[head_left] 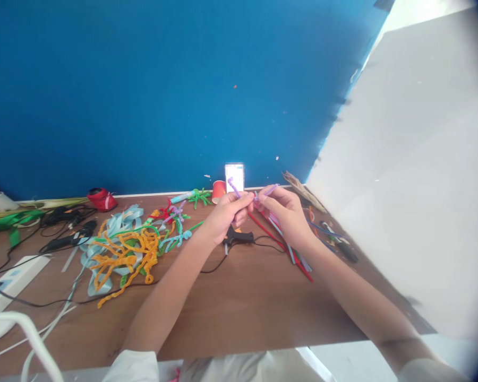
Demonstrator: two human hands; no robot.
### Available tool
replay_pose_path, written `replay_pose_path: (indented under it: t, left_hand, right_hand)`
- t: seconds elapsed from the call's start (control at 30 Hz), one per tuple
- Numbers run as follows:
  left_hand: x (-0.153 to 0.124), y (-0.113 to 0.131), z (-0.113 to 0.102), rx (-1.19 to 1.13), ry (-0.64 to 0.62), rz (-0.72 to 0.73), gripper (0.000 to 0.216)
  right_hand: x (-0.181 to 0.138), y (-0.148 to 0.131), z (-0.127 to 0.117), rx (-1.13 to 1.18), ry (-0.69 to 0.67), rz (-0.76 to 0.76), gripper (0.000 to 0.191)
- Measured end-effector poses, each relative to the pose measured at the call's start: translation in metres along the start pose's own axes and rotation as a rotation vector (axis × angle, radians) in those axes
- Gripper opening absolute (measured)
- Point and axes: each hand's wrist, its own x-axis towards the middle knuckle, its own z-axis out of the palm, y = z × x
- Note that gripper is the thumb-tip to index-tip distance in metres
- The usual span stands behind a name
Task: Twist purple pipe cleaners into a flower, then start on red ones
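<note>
My left hand and my right hand meet above the brown table, both pinching a purple pipe cleaner whose two ends stick up past my fingers. A bundle of red, blue and white pipe cleaners lies under my right wrist. A black glue gun rests on the table just below my left hand.
A heap of orange, light blue and green pipe cleaners lies to the left. A red paper cup and a small white card stand by the blue wall. A white power strip, black cables and a red object are at far left.
</note>
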Motion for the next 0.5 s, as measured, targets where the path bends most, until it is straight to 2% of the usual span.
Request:
replay_pose_path:
  t: [0.1, 0.2, 0.37, 0.5]
  left_hand:
    - [0.0016, -0.0032, -0.0007, 0.062, 0.04, 0.033, 0.038]
    - [0.0022, -0.0058, -0.0011, 0.143, 0.062, 0.052, 0.037]
    - [0.0018, -0.008, 0.0001, 0.293, 0.049, 0.094, 0.035]
    - [0.0017, -0.0089, -0.0002, 0.362, -0.016, 0.113, 0.035]
  right_hand:
    - [0.0025, 0.0026, -0.0011, 0.037, -0.024, 0.106, 0.019]
    - [0.0047, 0.0036, -0.0029, 0.011, -0.048, 0.149, 0.018]
    - [0.0075, 0.0036, -0.0073, -0.132, -0.136, 0.108, 0.014]
    - [0.0076, 0.0034, -0.0095, -0.187, -0.115, 0.071, 0.013]
